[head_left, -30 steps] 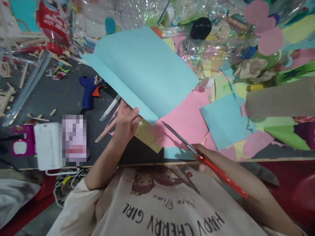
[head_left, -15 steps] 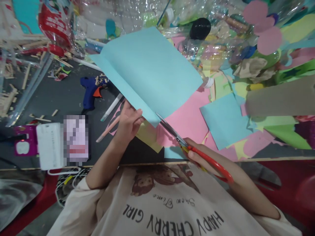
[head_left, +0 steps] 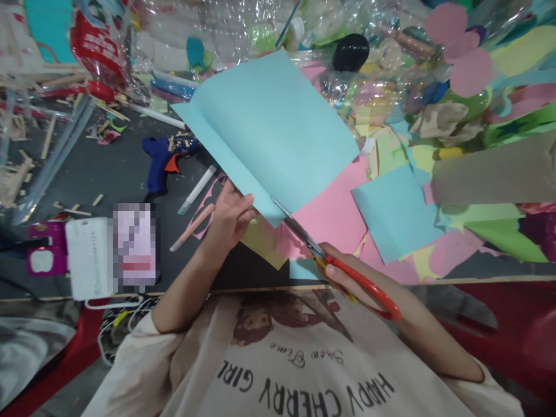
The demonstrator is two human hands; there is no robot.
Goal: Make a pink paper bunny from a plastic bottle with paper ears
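Note:
A sheet of light blue paper is held up over the table, with a crease along its lower left side. My left hand pinches that side near the bottom corner, thumb on top and the other fingers partly hidden beneath. In my right hand is a pair of scissors with red and yellow handles. Their blades meet the sheet's lower edge just right of my left thumb, the tip lying along the crease. Pink paper and a yellow piece lie underneath.
A blue glue gun, markers and a white power bank lie to the left. A smaller blue sheet sits on coloured scraps at the right. Plastic bottles and clear wrap crowd the back.
The scissors have moved slightly left and farther up into the blue paper along the crease. The sheet's left corner has shifted a little to the right.

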